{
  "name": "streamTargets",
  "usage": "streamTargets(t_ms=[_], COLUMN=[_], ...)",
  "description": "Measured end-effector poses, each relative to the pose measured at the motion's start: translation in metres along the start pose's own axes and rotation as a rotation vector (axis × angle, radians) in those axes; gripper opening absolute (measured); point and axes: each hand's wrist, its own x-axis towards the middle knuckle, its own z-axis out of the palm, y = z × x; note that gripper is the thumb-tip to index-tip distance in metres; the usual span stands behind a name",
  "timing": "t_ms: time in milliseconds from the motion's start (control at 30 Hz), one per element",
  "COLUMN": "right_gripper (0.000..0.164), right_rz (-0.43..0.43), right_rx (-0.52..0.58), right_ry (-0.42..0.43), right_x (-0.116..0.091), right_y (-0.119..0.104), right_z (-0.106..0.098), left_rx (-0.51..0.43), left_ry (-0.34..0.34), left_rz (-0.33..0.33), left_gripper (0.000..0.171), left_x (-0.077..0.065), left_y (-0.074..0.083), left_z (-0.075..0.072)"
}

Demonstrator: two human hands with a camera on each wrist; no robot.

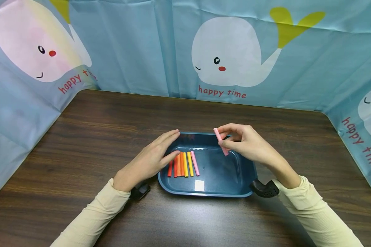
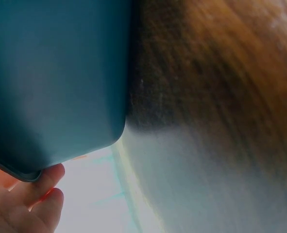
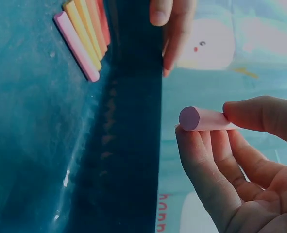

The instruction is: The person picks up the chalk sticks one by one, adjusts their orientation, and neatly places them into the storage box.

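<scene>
Between thumb and fingertips, my right hand [image 1: 250, 144] pinches a pink chalk stick [image 1: 217, 133], tilted above the back right part of a blue tray [image 1: 204, 195]. The flat round end of that pink chalk [image 3: 189, 119] faces the camera in the right wrist view. My left hand [image 1: 146, 162] lies along the tray's left rim with its fingers extended, the thumb reaching over the inside. Beneath that thumb, a row of chalk sticks lies side by side: red chalk [image 1: 169, 170], orange chalk [image 1: 181, 166], yellow chalk [image 1: 190, 164] and one pink chalk [image 1: 195, 164]. The thumb partly covers the row's left end.
The tray stands on a dark wooden table [image 1: 111, 137]. Light blue sheets [image 1: 126, 51] printed with white whales hang along the table's back and sides. Black wrist devices [image 1: 264, 189] sit by the tray's front corners.
</scene>
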Motion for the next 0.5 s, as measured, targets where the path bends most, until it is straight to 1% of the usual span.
streamTargets(t_ms=[300, 500], right_gripper=[0.035, 0.031], right_rz=[0.04, 0.047], right_rx=[0.008, 0.041], right_ry=[-0.075, -0.155], right_x=[0.01, 0.016], right_y=[0.002, 0.002], right_z=[0.012, 0.019], left_rx=[-0.001, 0.0], left_ry=[0.002, 0.003], left_rz=[0.002, 0.007], left_gripper=[0.064, 0.064], left_x=[0.0, 0.0], left_y=[0.001, 0.0], left_z=[0.0, 0.0])
